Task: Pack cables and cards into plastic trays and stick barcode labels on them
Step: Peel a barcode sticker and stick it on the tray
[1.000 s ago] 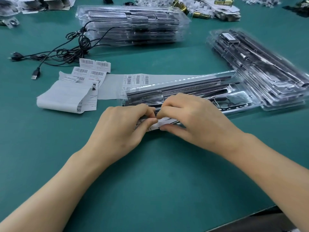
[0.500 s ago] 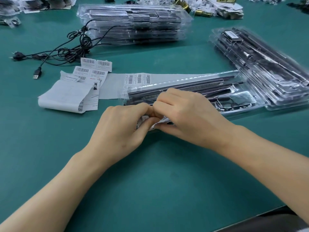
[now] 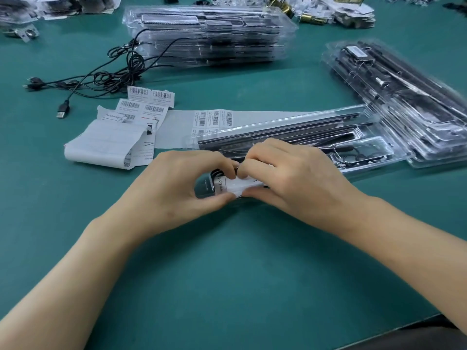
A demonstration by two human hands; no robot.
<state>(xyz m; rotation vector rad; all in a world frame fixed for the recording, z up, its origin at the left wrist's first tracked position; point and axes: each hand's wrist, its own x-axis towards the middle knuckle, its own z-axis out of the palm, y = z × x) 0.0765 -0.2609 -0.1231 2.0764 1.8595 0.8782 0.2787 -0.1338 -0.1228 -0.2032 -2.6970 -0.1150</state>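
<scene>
Pinching a white label [image 3: 235,184] between curled fingers of the left hand [image 3: 177,188] and right hand [image 3: 290,183], fingertips meeting over the near end of a clear plastic tray [image 3: 366,147] on the green table [image 3: 227,274]. Partly hiding that end. Sharing the table with barcode label sheets [image 3: 141,107] and curled backing paper [image 3: 101,145] just left, tangled USB cables [image 3: 113,74] and stacked packed trays [image 3: 209,34] behind.

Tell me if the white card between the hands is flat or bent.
Bent. The white card curves in an arc, pinched at its edges by the left hand and right hand.
</scene>
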